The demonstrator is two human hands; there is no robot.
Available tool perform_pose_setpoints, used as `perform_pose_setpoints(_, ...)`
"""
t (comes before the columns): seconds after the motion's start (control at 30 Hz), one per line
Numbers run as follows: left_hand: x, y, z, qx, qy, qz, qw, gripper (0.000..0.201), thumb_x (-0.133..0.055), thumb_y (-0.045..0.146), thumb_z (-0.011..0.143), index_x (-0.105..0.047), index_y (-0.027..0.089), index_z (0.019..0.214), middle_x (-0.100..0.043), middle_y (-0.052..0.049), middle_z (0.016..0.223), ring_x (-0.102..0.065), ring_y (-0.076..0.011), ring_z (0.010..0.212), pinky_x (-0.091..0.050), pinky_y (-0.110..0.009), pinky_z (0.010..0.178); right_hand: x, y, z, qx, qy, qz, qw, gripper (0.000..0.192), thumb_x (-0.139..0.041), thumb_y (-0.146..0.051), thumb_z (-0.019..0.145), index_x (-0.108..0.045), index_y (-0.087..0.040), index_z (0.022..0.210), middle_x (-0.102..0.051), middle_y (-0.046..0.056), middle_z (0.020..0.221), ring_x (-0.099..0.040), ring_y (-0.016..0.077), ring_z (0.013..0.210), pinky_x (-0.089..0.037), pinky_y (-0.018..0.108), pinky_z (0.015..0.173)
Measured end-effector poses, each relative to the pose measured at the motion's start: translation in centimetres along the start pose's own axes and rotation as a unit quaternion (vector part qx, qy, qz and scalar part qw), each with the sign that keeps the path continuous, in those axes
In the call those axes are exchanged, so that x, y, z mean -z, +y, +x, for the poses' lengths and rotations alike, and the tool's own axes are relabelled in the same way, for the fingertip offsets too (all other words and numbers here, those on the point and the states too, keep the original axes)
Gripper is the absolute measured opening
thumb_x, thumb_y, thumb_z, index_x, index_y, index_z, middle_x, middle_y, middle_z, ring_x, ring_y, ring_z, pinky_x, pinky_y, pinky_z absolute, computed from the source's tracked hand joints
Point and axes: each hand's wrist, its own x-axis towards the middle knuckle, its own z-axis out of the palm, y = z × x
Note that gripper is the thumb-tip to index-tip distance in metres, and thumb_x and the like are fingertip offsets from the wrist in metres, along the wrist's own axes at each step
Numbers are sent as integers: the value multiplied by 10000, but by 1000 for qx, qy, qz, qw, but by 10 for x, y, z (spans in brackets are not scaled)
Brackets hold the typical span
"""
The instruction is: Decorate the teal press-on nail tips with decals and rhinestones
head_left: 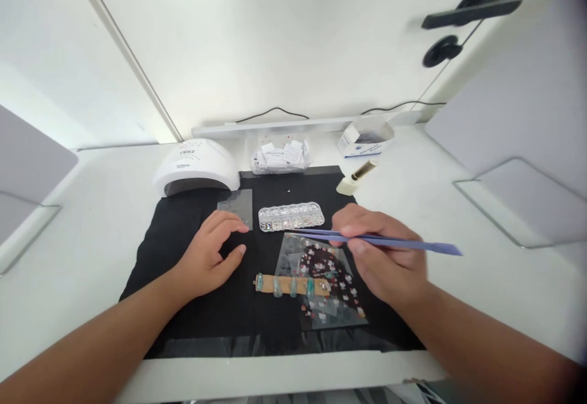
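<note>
Head view showed the right hand [389,263] pinching blue tweezers [380,241] over the sticker sheet [321,282]; the left hand [211,257] rested loosely open, empty, on the black mat [183,306]; steadying the sheet would probably help.

A mat [192,306] lies at the middle of the table [458,306], reaching almost to its near edge; on the mat, a stick with nail tips [291,285] lies crosswise near the centre, its right end resting on a sticker sheet [328,297]; behind the sheet sits a compartmented rhinestone box [290,216], and left of that box a small clear sheet [238,203]; the left hand [211,258] rests on the mat left of the stick; the right hand [386,256] is above the sticker sheet's right side, holding tweezers [376,240] that point left over the sheet; a nail lamp [196,165] stands at the mat's far left corner; a bag of slips [280,156] lies behind the mat; a bottle [356,178] lies off its far right corner, with a small carton [365,139] behind it.
</note>
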Motion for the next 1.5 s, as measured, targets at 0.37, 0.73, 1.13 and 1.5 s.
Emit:
perform_pose_setpoints(0.37, 15, 3, 59, 14, -166, 56, 984, 282, -605, 271, 857, -548, 197, 1123, -553, -85, 1184, -498, -260, 1135, -435, -449, 998, 22, 20, 54, 0, -5, 50, 999, 134, -632, -172, 842, -728, -257, 882, -614, -4, 719, -597, 143, 670, -454, 303, 602)
perform_pose_setpoints(0.73, -6, -32, 60, -108, -207, 14, 972, 127, -574, 175, 884, -650, 223, 974, -596, -69, 1121, -531, -226, 1046, -421, -417, 942, 22, 55, 37, -74, -112, 42, 990, 100, -584, -186, 870, -679, -205, 895, -613, 12, 731, -574, 143, 656, -447, 298, 580)
perform_pose_setpoints(1.13, -9, -27, 61, -147, -185, 60, 970, 161, -548, 117, 897, -634, 230, 973, -632, -59, 1098, -544, -246, 1078, -449, -428, 911, 21, 56, 44, -139, -182, -28, 973, 129, -564, -95, 808, -664, -175, 814, -640, 14, 677, -581, 131, 602, -475, 276, 545)
perform_pose_setpoints(1.5, -28, -11, 62, -129, -100, 167, 972, 171, -628, 243, 878, -613, 146, 1018, -664, -80, 1056, -589, -250, 1022, -497, -422, 900, 24, 56, 46, -176, -184, -27, 967, 133, -551, -112, 820, -659, -189, 809, -627, 9, 650, -585, 134, 588, -473, 272, 519)
